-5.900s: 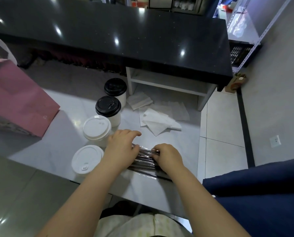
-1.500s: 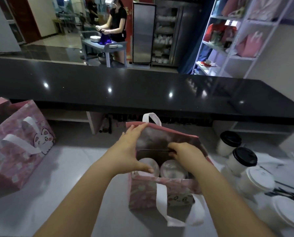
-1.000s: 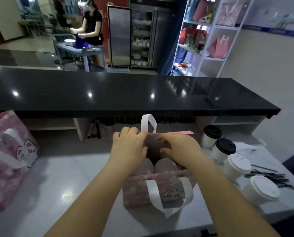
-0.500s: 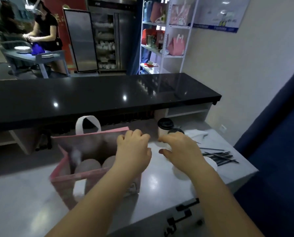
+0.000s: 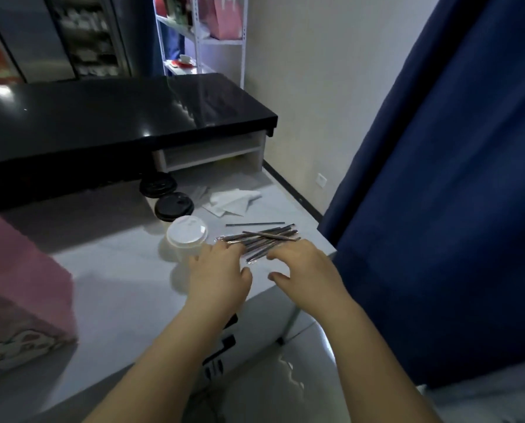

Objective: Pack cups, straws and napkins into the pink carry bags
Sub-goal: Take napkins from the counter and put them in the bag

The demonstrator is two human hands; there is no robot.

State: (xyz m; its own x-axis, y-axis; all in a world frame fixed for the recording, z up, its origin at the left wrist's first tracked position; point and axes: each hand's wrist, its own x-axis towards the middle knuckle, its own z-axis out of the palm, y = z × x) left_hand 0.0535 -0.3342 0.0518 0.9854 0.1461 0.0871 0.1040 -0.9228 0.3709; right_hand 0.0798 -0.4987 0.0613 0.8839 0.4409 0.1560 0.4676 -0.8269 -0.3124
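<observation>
Head view: the straws (image 5: 259, 239) lie in a loose heap of dark sticks in clear wrappers on the pale counter (image 5: 118, 285), close to its right edge, with one lone straw (image 5: 255, 224) just behind them. We have both hands at the near side of that heap. The left hand (image 5: 218, 276) is laid out flat with its fingertips (image 5: 230, 247) touching the left ends of the wrappers. The right hand (image 5: 301, 267) is spread, its fingers (image 5: 278, 254) bent down to the heap and the thumb held apart, and nothing is pinched yet. Just left of the straws stands a white-lidded cup (image 5: 187, 235), behind it two black-lidded cups (image 5: 173, 206), and further back the napkins (image 5: 233, 199) lie scattered. The pink bag (image 5: 20, 285) sits well apart at the left edge, its opening out of sight. We judge this to be the straw step. The next move calls for teasing a few wrappers free from the crossed pile, closing thumb and fingers round them, then carrying them across to the bag without dragging the rest off the counter's edge.
</observation>
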